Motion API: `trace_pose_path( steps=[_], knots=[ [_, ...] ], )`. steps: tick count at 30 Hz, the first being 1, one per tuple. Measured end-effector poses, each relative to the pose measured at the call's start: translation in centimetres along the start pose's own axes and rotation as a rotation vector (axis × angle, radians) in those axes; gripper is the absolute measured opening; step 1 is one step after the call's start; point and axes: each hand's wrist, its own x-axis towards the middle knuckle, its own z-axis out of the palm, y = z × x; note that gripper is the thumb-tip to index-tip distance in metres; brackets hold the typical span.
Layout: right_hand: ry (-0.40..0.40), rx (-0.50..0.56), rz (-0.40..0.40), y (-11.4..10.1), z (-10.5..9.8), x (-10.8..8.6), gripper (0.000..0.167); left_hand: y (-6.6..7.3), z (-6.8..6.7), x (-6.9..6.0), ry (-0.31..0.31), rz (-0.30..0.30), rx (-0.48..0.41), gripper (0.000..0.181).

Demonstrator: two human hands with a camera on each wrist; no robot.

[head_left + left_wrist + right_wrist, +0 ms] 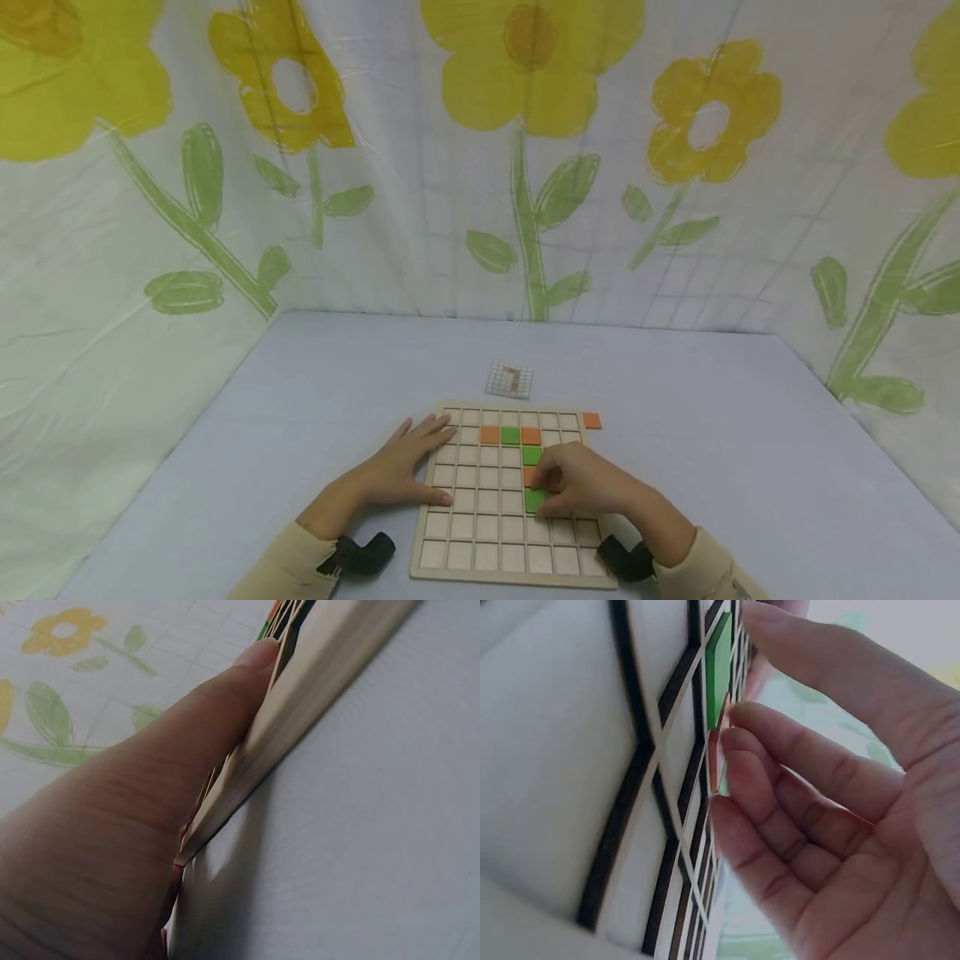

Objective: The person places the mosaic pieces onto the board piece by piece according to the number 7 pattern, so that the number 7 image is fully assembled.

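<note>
A wooden grid board [491, 575] lies on the table with orange and green square tiles in it. An orange tile [490, 435], a green tile [510, 435] and another orange tile [531, 436] form a row; further tiles run down from its right end. My left hand [401, 467] rests spread on the board's left edge, its thumb [217, 694] lying over the rim. My right hand [588, 482] hovers at the lowest green tile [718, 671], thumb and forefinger parted near its two ends. The other right fingers bend over an orange tile [715, 761], partly covering it.
A small card [510, 380] printed with a coloured grid lies behind the board. One loose orange tile [592, 421] sits at the board's far right corner. White table [712, 417] surrounds the board, and a flower-printed curtain [420, 233] hangs behind.
</note>
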Motion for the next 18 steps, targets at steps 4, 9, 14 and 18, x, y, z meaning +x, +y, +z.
trace_pose_path(
  steps=[4, 9, 14, 18],
  knots=[
    [0.037, -0.029, -0.024, 0.3, -0.9, 0.2, 0.021, -0.1, 0.0, 0.0, 0.004, 0.005, 0.003, 0.099],
    [0.109, -0.079, -0.004, 0.6, -2.5, 0.3, 0.025, -0.1, 0.0, 0.0, 0.012, 0.002, 0.004, 0.099],
    [0.183, -0.099, 0.029, 1.6, -4.1, 0.3, 0.028, -0.2, 0.0, 0.0, 0.013, 0.010, 0.003, 0.099],
    [0.237, -0.141, 0.019, 2.8, -5.2, 0.1, 0.028, -0.3, 0.0, 0.0, 0.006, 0.010, -0.002, 0.098]
  ],
)
